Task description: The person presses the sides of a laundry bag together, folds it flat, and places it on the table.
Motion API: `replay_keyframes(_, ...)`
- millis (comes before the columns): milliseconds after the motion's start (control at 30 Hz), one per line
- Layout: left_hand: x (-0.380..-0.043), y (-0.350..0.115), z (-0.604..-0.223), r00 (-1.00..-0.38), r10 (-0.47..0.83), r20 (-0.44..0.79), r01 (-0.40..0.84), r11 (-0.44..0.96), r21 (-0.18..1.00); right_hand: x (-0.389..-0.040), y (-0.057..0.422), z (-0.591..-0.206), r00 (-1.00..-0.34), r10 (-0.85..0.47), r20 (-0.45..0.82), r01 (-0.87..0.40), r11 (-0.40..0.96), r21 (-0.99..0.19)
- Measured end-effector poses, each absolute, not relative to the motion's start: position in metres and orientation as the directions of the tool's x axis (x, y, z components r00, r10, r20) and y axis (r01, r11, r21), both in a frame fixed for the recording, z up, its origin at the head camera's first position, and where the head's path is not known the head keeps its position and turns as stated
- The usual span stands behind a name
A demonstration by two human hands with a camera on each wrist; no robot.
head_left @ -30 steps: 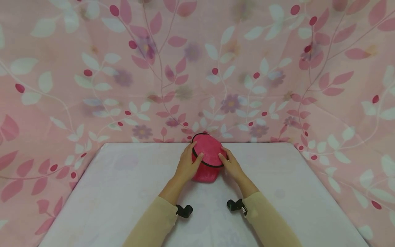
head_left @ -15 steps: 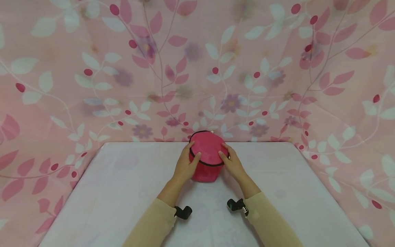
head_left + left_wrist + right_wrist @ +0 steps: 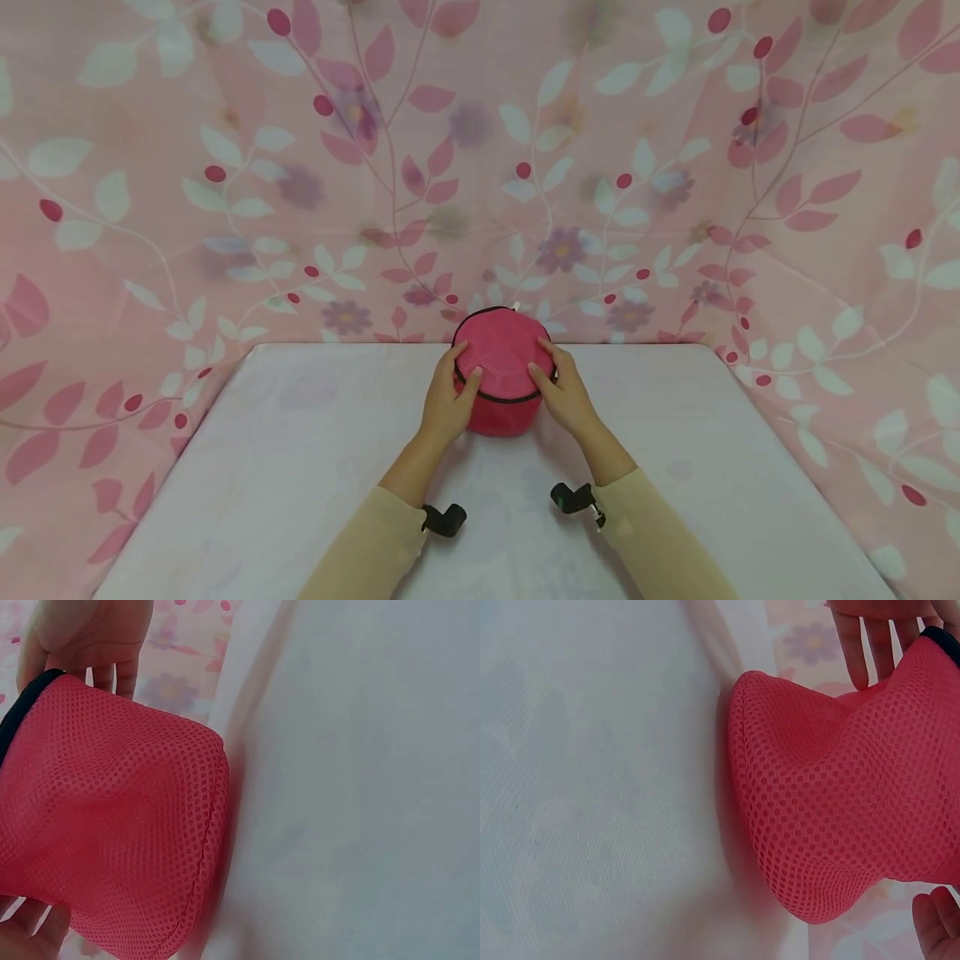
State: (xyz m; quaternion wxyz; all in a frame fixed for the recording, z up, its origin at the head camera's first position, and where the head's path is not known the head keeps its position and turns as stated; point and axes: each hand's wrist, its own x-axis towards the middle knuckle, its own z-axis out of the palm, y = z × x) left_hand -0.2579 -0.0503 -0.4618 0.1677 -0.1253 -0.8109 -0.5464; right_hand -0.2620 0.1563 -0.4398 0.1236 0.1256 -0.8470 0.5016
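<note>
Toward the desk's [image 3: 315, 442] far edge, your left grip [image 3: 447, 398] and right grip [image 3: 568, 398] are holding the pink mesh bag [image 3: 504, 357] at its black-trimmed [image 3: 510, 401] top; it is sitting between them, neither nearer.

At its sides, the pink mesh bag [image 3: 504, 358] is partly covered by the left hand [image 3: 448, 402] and the right hand [image 3: 567, 398], whose fingers are partly hidden behind it. In both wrist views, the bag and hands are cut off by the picture's edges; beyond the hands, the white tab [image 3: 516, 307] is too small to be made out. Nearer than the hands, the sleeves [image 3: 367, 546] are cut off by the head view's lower edge.
</note>
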Motion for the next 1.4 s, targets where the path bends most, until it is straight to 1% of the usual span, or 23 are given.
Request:
replay_keyframes(167, -0.256, -0.051, -0.462, -0.907, 0.022, 0.420, 0.402, 0.343, 0.849, -0.258, 0.156, -0.436, -0.934, -0.099, 0.343, -0.346, 0.487, -0.802)
replay_keyframes(400, -0.255, -0.054, -0.464, -0.919, 0.025, 0.394, 0.388, 0.248, 0.888, -0.255, 0.157, -0.434, -0.926, -0.119, 0.359, -0.367, 0.513, -0.776)
replay_keyframes(600, -0.253, -0.053, -0.466, -0.916, 0.027, 0.399, 0.395, 0.228, 0.890, -0.254, 0.157, -0.435, -0.918, -0.130, 0.374, -0.384, 0.519, -0.763)
replay_keyframes(800, -0.249, -0.050, -0.466, -0.932, 0.009, 0.363, 0.354, 0.245, 0.903, -0.254, 0.156, -0.437, -0.911, -0.126, 0.393, -0.401, 0.498, -0.769)
replay_keyframes(967, -0.247, -0.049, -0.468, -0.936, 0.003, 0.352, 0.343, 0.229, 0.911, -0.253, 0.156, -0.440, -0.908, -0.105, 0.406, -0.404, 0.477, -0.780)
replay_keyframes(1067, -0.245, -0.048, -0.470, -0.939, 0.025, 0.342, 0.340, 0.192, 0.921, -0.252, 0.156, -0.441, -0.910, -0.085, 0.405, -0.397, 0.458, -0.796)
replay_keyframes(1233, -0.238, -0.047, -0.466, -0.951, 0.077, 0.300, 0.306, 0.076, 0.949, -0.253, 0.155, -0.444, -0.912, -0.076, 0.403, -0.397, 0.405, -0.823)
replay_keyframes(1300, -0.233, -0.047, -0.458, -0.953, 0.091, 0.289, 0.295, 0.058, 0.954, -0.253, 0.156, -0.444, -0.913, -0.075, 0.400, -0.396, 0.392, -0.830)
replay_keyframes(1400, -0.225, -0.046, -0.448, -0.955, 0.108, 0.275, 0.282, 0.058, 0.958, -0.242, 0.153, -0.431, -0.921, -0.071, 0.384, -0.381, 0.380, -0.843)
